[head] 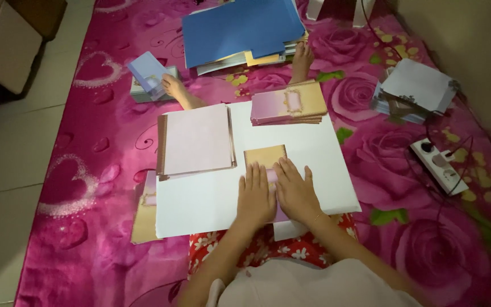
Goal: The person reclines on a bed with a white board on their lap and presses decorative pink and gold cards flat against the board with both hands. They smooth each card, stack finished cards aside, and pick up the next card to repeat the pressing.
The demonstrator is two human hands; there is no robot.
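Two hands flat on one card, white board on lap.
Item 1: left hand (255,196) & right hand (295,192), palms down, fingers spread, nothing pinched, pressing a gold/pink card (265,159) at board (200,204) centre. I'd judge uneven pressure could skew it; glossy stock may slide. Item 2: loose sheet stack (197,139), thin, pale pink w/ brown edges, left of card. Item 3: finished card pile (288,103), stiff, rectangular, beyond. Item 4: power strip (440,165) w/ cord, right, snag risk. Item 5: blue paper sheets (240,28), matte, far end of floral mat (98,113).
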